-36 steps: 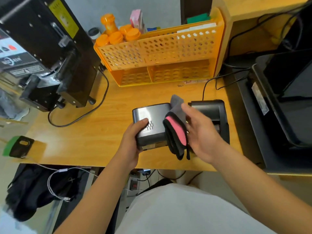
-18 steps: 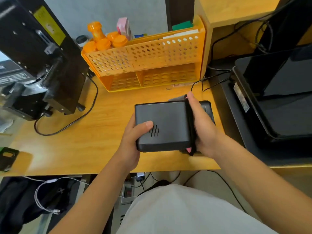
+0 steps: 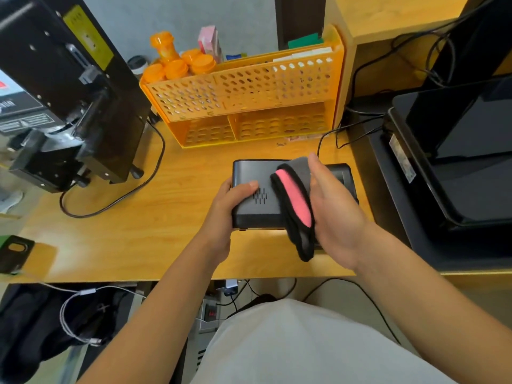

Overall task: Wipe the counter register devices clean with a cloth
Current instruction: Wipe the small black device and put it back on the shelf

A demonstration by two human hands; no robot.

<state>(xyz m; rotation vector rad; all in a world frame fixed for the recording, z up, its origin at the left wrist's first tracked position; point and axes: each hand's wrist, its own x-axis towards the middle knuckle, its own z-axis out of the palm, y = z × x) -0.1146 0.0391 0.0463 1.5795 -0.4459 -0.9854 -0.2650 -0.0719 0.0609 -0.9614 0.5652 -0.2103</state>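
**Cloth working across the small box at the bench edge**

The wooden bench (image 3: 116, 239) is carrying everything here, and the largest thing on it is the black machine (image 3: 69, 106) standing at the far left, its cord looping over the wood. At the right a big dark screen unit (image 3: 457, 162) is sitting on its own tray. Between them, against the wall, an orange rack (image 3: 249, 98) is holding orange bottles on its left end.

The dark grey box (image 3: 255, 189) is lying near the front edge, straight ahead of the person, its long side running left to right. A black printer (image 3: 339, 173) is sitting just behind and to its right, partly hidden.

The left hand (image 3: 227, 214) is gripping the box's left end, thumb curled over the top beside the vent slots. The right hand (image 3: 332, 214) is mostly open, fingers extended, pressing the grey-and-pink cloth (image 3: 295, 200) against the box's right portion; the cloth is hanging past the front edge.

The right hand is the nearer to the unwiped surface, which is lying to its left, so the wipe probably needs to travel leftwards along the long side towards the left thumb, which is standing in the way. The printer cord (image 3: 329, 133) trailing behind is looking clear.
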